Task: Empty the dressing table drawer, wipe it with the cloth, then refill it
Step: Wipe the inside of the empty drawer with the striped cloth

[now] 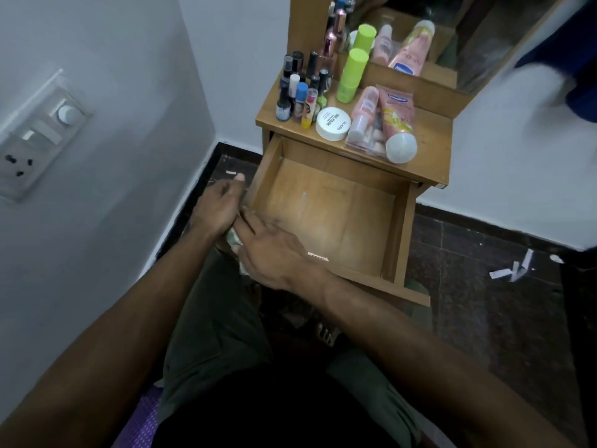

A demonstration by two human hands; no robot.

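- Fingers point(248, 221) of the right hand point(274, 250) are laid fairly straight over a bunched cloth point(235, 238); whether the cloth is actually grasped from below cannot be told, as it is mostly hidden.
- Left hand point(216, 205) sits just outside the drawer's point(323, 205) left wall, thumb raised, other fingers curled under and out of sight; the cloth seems to be pinched there, but that is not certain.
- Cloth is held between the two hands at the drawer's near-left corner, touching neither the drawer floor nor its rim as far as can be seen.
- Drawer is pulled fully out and nothing is seen inside; emptying is judged done, wiping judged about to start.
- Drawer contents are parked on the worktop point(433, 147) just behind the drawer: small bottles point(300, 92), green tube point(350, 76), white jar point(332, 122), pink tubes point(394, 118). Probably kept close for a quick refill.
- Both forearms are angled in from below the drawer, right wrist crossing its front-left edge.
- Paper scraps point(513, 270) lie on the floor right of the drawer.
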